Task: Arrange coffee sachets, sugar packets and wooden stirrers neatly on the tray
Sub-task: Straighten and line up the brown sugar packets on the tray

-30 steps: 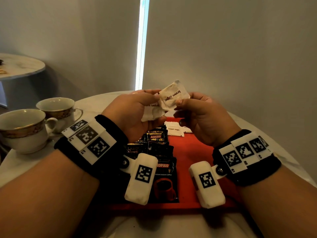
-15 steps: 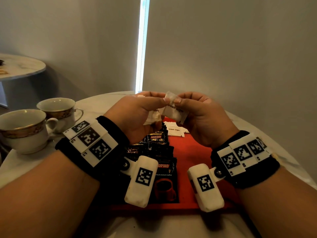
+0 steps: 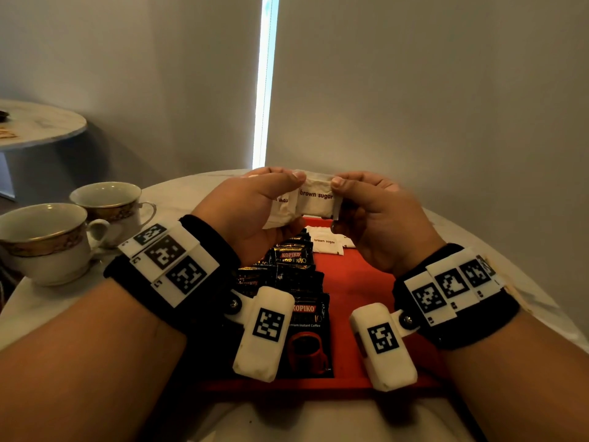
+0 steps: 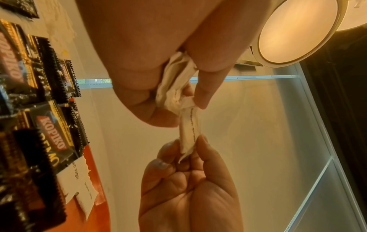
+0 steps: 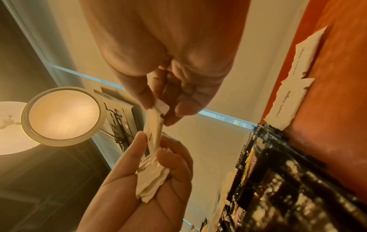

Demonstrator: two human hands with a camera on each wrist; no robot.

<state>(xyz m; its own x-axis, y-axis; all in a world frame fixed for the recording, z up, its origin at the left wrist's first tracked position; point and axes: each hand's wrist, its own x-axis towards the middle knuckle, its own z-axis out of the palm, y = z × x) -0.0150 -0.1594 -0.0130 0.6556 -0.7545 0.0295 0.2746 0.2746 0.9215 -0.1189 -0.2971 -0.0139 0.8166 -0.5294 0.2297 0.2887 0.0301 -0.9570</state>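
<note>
Head view: the left hand (image 3: 255, 205) and right hand (image 3: 376, 215) are raised above the far end of the red tray (image 3: 357, 282), which lies on a round marble table (image 3: 497, 250). Between them is a white brown sugar packet (image 3: 315, 202), print facing the camera. The right thumb and forefinger pinch its right end; the left thumb and fingers curl round its left end together with further packets bunched in the palm.

The left wrist view shows what the head view does not: the bunched packets (image 4: 172, 87) crumpled inside the left hand, and the stretched packet (image 4: 188, 131) seen edge-on with its lower tip between the right-hand fingertips (image 4: 202, 141). The right wrist view confirms the bunch (image 5: 151, 180) resting in the left palm.

On the tray, black Kopiko coffee sachets (image 3: 296, 282) lie overlapped in a row along the left side; two loose sugar packets (image 3: 325, 244) lie flat at the far end, just beyond the sachets. The wrist-mounted units hide part of the nearest sachets. How many packets are in the left hand cannot be determined.

Two gold-banded teacups (image 3: 47, 240) stand on the table left of the tray. Both wrist views also show a lit ceiling lamp (image 4: 298, 31).
</note>
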